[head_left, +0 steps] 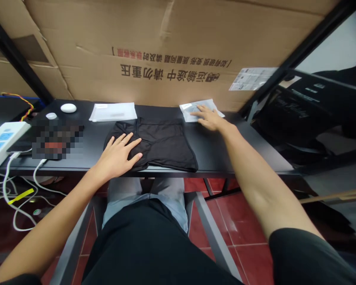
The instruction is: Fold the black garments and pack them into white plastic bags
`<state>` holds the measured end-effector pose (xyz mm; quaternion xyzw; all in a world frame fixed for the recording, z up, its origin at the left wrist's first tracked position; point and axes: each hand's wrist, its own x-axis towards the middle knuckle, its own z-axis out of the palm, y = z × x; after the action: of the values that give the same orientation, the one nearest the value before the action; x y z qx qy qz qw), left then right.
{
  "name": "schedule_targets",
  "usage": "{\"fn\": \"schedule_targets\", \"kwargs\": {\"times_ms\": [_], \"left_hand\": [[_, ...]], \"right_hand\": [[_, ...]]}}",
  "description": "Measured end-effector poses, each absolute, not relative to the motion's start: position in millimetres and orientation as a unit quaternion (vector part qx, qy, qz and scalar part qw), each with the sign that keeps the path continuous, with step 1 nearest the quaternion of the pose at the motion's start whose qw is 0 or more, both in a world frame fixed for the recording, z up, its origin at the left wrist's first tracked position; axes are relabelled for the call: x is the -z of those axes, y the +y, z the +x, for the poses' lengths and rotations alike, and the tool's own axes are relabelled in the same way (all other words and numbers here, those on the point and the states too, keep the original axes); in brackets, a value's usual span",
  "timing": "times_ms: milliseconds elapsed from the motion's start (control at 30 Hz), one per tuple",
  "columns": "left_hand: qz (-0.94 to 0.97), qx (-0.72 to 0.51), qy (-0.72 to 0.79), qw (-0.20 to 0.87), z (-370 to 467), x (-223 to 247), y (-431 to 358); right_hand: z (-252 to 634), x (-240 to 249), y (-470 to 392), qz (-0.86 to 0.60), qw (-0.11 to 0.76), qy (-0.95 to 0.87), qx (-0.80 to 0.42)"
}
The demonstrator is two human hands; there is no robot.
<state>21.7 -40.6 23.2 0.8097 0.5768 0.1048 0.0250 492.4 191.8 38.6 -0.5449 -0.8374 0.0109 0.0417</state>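
A black garment (169, 142), which looks like a pair of shorts or underpants, lies spread flat near the table's front edge. My left hand (118, 154) rests on its left part with the fingers spread, a ring on one of them. Farther back to the right, my right hand (209, 117) lies with fingers outstretched on a pale packet (186, 113) with a small white label. The hand covers part of that packet. A second flat white packet (112, 112) lies behind the garment, to the left, untouched by either hand.
A large cardboard sheet (154, 35) stands upright along the back of the black table (213, 154). At left are a white oval case (68, 108), a blurred-out device (57, 142), a power strip (2, 142) and white cables (7, 186). Dark metal posts rise at both sides.
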Motion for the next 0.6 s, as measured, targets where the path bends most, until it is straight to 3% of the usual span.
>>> {"fn": "schedule_targets", "kwargs": {"times_ms": [333,533,600], "left_hand": [[0.815,-0.102,0.571,0.022,16.1,-28.9,-39.0],[0.783,-0.191,0.591,0.000,15.7,-66.9,2.8],[0.783,-0.209,0.586,-0.004,19.2,-77.6,33.6]], "right_hand": [[494.7,-33.4,195.3,-0.548,0.082,-0.833,-0.016],[457.5,-52.0,184.9,-0.447,0.222,-0.866,0.023],[435.2,-59.1,181.3,-0.411,0.221,-0.885,-0.004]]}}
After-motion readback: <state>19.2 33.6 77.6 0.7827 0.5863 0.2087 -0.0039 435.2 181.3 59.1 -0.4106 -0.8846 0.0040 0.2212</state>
